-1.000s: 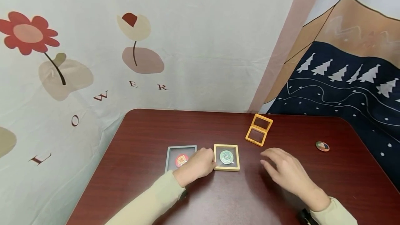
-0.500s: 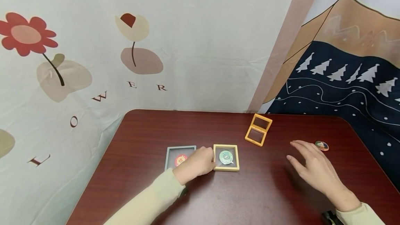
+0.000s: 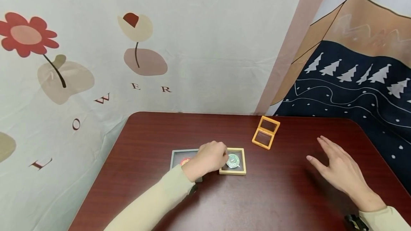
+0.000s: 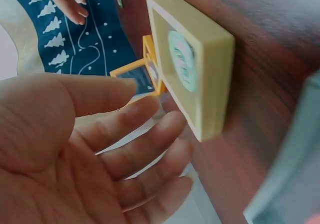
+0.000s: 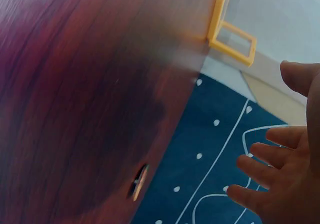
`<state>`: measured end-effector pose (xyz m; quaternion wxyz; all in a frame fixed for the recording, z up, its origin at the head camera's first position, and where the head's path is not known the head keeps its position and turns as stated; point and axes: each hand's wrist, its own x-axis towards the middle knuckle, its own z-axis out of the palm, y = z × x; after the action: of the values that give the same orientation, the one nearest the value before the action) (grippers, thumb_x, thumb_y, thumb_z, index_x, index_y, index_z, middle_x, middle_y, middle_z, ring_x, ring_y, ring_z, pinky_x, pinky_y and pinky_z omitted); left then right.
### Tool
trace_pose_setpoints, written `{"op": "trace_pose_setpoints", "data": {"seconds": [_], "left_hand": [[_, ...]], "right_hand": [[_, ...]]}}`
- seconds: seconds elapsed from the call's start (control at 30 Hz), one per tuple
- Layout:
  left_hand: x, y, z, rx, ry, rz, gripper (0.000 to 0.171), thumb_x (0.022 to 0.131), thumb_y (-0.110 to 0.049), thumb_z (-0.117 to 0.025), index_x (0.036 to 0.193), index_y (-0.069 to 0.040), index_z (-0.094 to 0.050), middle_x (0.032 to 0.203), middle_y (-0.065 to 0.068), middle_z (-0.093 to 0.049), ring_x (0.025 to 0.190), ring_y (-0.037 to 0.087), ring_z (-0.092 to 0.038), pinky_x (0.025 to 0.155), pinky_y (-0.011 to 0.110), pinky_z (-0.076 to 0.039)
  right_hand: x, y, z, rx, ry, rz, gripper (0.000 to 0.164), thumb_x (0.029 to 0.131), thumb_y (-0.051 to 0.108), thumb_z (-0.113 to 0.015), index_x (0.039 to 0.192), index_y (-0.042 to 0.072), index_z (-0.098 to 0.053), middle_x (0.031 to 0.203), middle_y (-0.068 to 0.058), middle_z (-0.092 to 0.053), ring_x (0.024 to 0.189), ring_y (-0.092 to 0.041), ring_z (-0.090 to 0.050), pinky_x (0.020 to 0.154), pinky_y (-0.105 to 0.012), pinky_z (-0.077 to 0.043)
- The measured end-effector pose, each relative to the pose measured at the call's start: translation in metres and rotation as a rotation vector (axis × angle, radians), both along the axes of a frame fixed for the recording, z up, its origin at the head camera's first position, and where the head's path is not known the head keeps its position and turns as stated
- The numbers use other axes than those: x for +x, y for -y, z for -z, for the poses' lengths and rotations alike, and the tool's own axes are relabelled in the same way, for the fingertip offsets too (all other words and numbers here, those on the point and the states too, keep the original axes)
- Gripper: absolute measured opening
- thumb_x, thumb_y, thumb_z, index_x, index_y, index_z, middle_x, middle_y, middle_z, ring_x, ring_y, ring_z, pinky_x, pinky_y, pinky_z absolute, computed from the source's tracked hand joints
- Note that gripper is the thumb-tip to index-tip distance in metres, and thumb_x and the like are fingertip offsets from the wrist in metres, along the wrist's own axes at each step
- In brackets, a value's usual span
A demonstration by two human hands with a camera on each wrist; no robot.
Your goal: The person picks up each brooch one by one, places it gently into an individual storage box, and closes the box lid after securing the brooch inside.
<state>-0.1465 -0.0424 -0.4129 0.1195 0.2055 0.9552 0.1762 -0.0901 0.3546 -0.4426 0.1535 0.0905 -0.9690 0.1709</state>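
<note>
The person's left hand (image 3: 210, 158) is at the centre of the head view, over the near-left side of a pale yellow square frame (image 3: 232, 174); I can't tell whether it touches. From the left wrist its fingers look loosely bent, the thumb near the forefinger, nothing held between them. Inside that yellow frame sits a round green badge (image 3: 233, 160)

Just left of it, partly behind the forearm in its pale sleeve (image 3: 160, 195), lies a larger grey frame (image 3: 172, 161) with a red round badge (image 3: 184, 161) showing inside

Over at the right of the head view, the right hand (image 3: 341, 170) hangs with its fingers extended and the thumb spread wide, holding nothing. In the right wrist view another round badge (image 5: 141, 182), seen nearly edge-on, lies low on the dark red-brown tabletop (image 3: 250, 202), apart from that hand

An orange hinged double frame (image 3: 265, 131) stands unfolded near the far edge, right of centre. Behind hang a white flower-printed cloth (image 3: 218, 45) and, upper right, a navy tree-printed one (image 3: 350, 92)
</note>
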Motion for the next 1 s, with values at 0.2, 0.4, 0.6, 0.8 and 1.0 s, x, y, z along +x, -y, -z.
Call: {"op": "trace_pose_setpoints", "data": {"seconds": [0.2,0.4,0.6,0.8,1.0], "left_hand": [[-0.011,-0.02,0.0,0.031,-0.11,0.009,0.018,0.103,-0.03,-0.066,0.098,-0.017,-0.077,0.092,-0.005,-0.072,0.085,0.013,-0.065,0.068,0.034,-0.052],[-0.019,-0.041,0.001,0.073,-0.14,0.024,0.042,0.106,-0.037,-0.062,0.14,-0.012,-0.066,0.135,0.007,-0.067,0.125,0.026,-0.062,0.101,0.044,-0.051],[-0.034,-0.06,0.009,0.081,-0.104,0.019,0.057,0.107,-0.042,-0.059,0.155,-0.012,-0.051,0.154,0.008,-0.055,0.141,0.027,-0.052,0.115,0.045,-0.041],[-0.05,-0.076,0.018,0.046,-0.061,-0.015,0.063,0.107,-0.049,-0.055,0.159,-0.014,-0.046,0.159,0.006,-0.049,0.144,0.023,-0.049,0.115,0.046,-0.04],[-0.059,-0.092,0.027,-0.058,-0.026,-0.03,0.065,0.107,-0.054,-0.052,0.16,-0.017,-0.045,0.16,0.006,-0.048,0.144,0.026,-0.049,0.115,0.045,-0.04]], "right_hand": [[-0.006,-0.013,0.006,-0.023,0.002,0.007,0.075,0.098,0.035,-0.073,0.151,-0.008,-0.044,0.151,-0.033,-0.047,0.131,-0.055,-0.047,0.112,-0.066,-0.031],[-0.009,-0.021,0.011,-0.033,0.04,0.035,0.075,0.099,0.037,-0.073,0.151,-0.009,-0.044,0.151,-0.035,-0.046,0.128,-0.056,-0.048,0.102,-0.071,-0.035],[-0.013,-0.032,0.017,-0.032,0.09,0.051,0.077,0.1,0.038,-0.071,0.151,-0.011,-0.042,0.151,-0.038,-0.043,0.131,-0.058,-0.043,0.105,-0.073,-0.031],[-0.02,-0.044,0.021,-0.022,0.157,0.063,0.081,0.101,0.041,-0.069,0.15,-0.016,-0.039,0.147,-0.042,-0.043,0.134,-0.06,-0.037,0.109,-0.073,-0.026],[-0.03,-0.055,0.019,0.023,0.261,0.078,0.088,0.102,0.048,-0.065,0.15,-0.02,-0.034,0.147,-0.046,-0.039,0.136,-0.063,-0.032,0.109,-0.076,-0.023]]}}
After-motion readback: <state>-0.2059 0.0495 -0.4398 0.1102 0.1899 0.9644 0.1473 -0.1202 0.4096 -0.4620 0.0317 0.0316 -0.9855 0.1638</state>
